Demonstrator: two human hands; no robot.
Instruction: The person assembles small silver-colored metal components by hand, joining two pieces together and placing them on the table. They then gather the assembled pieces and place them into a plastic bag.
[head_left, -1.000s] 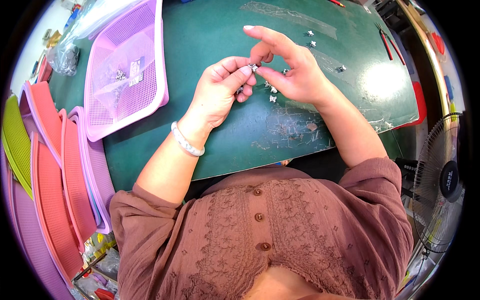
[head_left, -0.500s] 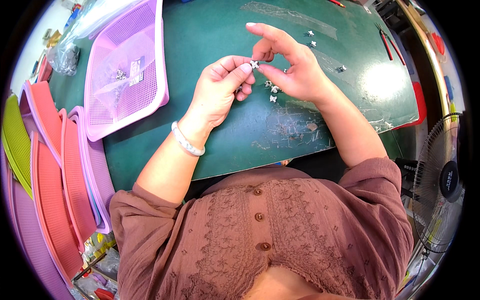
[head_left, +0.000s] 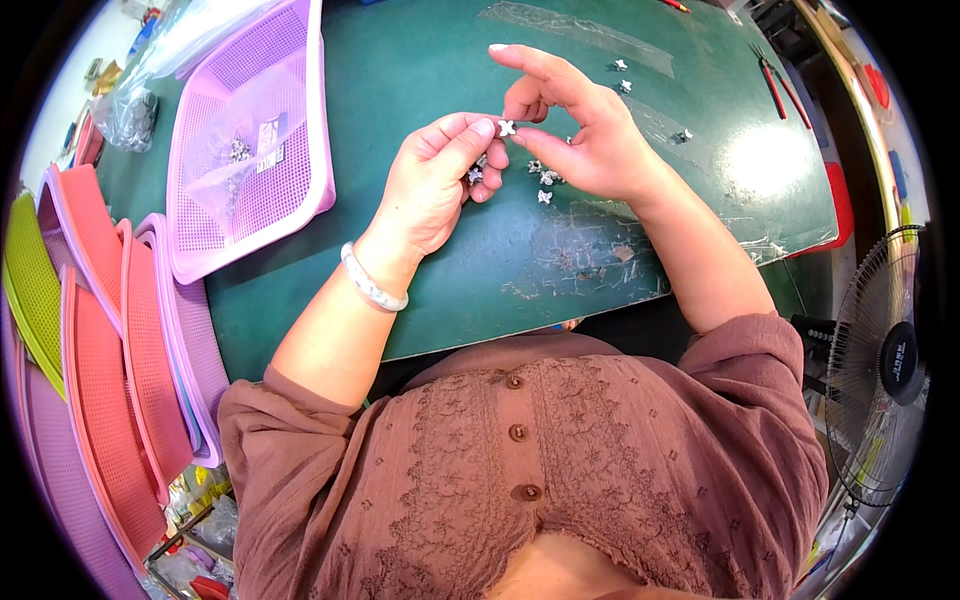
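Between the fingertips of both hands is a small silvery-white, four-petalled flower-shaped piece (head_left: pixel 507 128). My left hand (head_left: pixel 440 170) is closed, its thumb and index finger at the piece's left side. More such small pieces (head_left: pixel 476 174) sit in its curled fingers. My right hand (head_left: pixel 590 130) meets the piece from the right with its thumb and a bent finger, while the index finger stretches out above. Beneath the right hand a few loose flower-shaped pieces (head_left: pixel 548 178) lie on the green table (head_left: pixel 450 290), partly hidden by it.
A lilac mesh basket (head_left: pixel 325 150) with a clear bag (head_left: pixel 240 150) of small pieces stands on the left. Stacked coloured baskets (head_left: pixel 130 370) lean beside the table. More pieces (head_left: pixel 626 86) and red-handled pliers (head_left: pixel 775 88) lie at the far right. A fan (head_left: pixel 880 370) stands at right.
The piece at the fingertips has turned slightly and shows its petals more plainly. My left thumb has drawn back a little, and the pieces in the left fingers show more.
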